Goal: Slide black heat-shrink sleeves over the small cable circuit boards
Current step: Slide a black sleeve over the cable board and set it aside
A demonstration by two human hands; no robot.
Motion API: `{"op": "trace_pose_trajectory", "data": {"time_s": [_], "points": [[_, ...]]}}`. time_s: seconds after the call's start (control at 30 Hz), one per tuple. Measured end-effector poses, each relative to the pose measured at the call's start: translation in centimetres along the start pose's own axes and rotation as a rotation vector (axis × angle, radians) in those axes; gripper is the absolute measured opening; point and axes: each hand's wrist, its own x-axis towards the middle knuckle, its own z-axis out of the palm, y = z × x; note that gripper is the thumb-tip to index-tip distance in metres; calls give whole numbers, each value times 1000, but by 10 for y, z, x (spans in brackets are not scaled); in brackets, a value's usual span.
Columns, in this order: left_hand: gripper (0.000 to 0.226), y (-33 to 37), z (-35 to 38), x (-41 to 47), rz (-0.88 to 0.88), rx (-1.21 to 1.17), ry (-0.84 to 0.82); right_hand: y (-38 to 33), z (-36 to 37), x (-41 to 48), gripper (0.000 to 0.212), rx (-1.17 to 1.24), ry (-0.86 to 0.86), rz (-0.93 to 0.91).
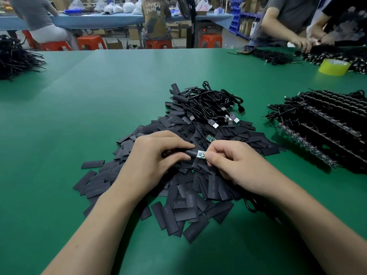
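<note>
Loose sleeves: a heap of flat black heat-shrink pieces (184, 211) lies spread on the green table (59, 135), right under both hands. I judge it sits there so the next piece is one short reach away.
Left hand: the left hand (156, 155) has its grip closed on one sleeve (189, 153). Thumb and forefinger pinch it near its open mouth, which faces right.
Right hand: the right hand (236, 165) has its grip closed too, thumb and forefinger pinching at the right end of the circuit board (200, 155). I cannot tell whether they hold the board itself or its wire.
Circuit board: small and pale, components showing. Its left end is at or just inside the sleeve mouth and most of it is bare, so the sleeving looks barely begun.
Why held so: each hand takes one part end-on, so the two can be pushed together along one line.
Spare board: a green one (210, 137) lies on the heap just beyond the hands.
USB cables: a black bundle (212, 106) sits at the heap's far edge, plugs toward the hands.
Room: the table is open to the left. Stacked strips (327, 126) lie near on the right, so that side is tighter.
Far: a yellow tape roll (333, 66), a black wire pile (14, 58) at the left edge, and another person's hands (301, 43) working at the far right corner.
</note>
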Motion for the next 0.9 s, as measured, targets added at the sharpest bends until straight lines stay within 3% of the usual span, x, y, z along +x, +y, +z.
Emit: {"op": "trace_pose_trajectory", "data": {"time_s": [0.3,0.4,0.5,0.9], "points": [[19,4,7,-1,33,-13,-25,4,3,1,22,-6,21,-10],[18,5,8,-1,15,-21,3,3,3,1,8,129,98,-19],[17,4,7,0,-30,-46,58,0,3,0,12,207,201,-100],[16,1,11,0,-171,-229,30,4,2,0,11,-120,352,-314]]}}
